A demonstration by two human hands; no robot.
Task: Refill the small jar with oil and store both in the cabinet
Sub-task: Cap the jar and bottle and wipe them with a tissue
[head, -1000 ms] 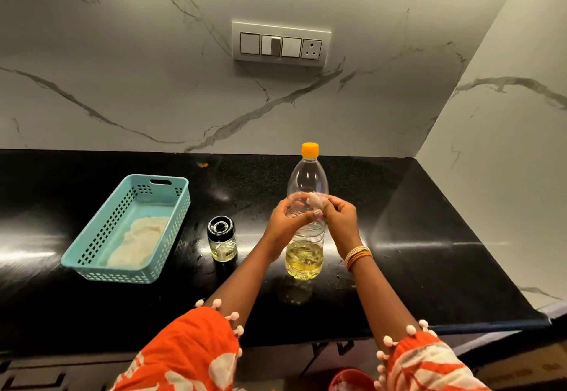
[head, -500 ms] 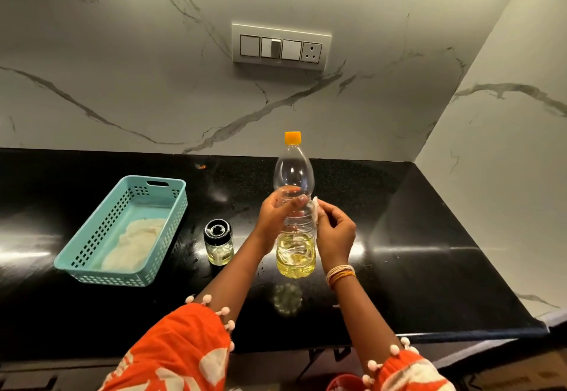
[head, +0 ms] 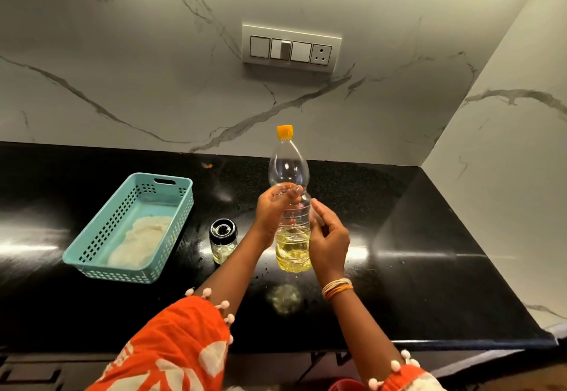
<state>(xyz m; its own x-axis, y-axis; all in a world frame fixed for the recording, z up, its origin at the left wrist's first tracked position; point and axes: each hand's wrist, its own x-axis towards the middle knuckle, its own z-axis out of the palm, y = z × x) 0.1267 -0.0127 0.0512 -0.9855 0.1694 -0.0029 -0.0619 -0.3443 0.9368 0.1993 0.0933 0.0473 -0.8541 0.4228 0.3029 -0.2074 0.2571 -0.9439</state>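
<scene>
The left hand (head: 274, 209) gripped the oil bottle (head: 291, 206) around its middle, holding it upright above the black counter (head: 429, 252). The right hand (head: 329, 237) sat just beside it, fingers relaxed, holding nothing. The small jar (head: 223, 241) stood left, near a teal basket (head: 92, 255).

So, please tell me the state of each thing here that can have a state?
Oil bottle: capped, upright, lifted off the counter, about one third full.
Small jar: black lid on, standing, little oil inside.
Basket: open, holds a white cloth.
Left hand: grips the bottle.
Right hand: fingers relaxed beside the bottle.
</scene>
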